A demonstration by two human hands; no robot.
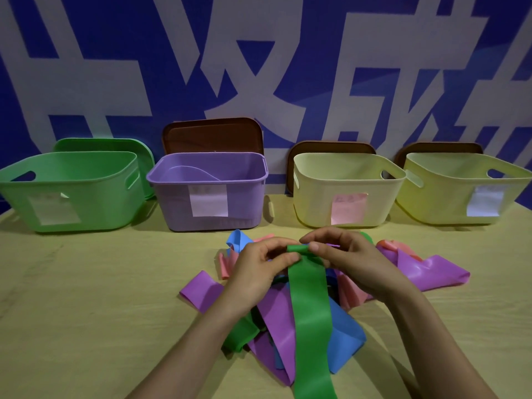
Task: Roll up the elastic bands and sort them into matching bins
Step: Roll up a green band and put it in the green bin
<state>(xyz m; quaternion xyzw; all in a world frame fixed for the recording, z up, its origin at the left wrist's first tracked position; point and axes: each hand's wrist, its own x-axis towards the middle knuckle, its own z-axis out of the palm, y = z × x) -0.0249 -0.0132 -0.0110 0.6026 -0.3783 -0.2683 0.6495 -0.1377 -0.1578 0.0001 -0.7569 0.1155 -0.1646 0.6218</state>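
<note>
Head view: left hand and right hand both pinch the far end of a green band, curling it into a roll above the desk pile. Guessing it's held taut so it rolls tight, then goes in the green bin.

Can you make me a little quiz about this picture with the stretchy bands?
1. True or false: the left hand and the right hand both pinch the green band.
2. Which bin stands farthest left? A pink bin, B green bin, C blue bin.
3. Fill in: the lid leaning behind the purple bin is ____.

Key: 1 true. 2 B. 3 brown.
</note>
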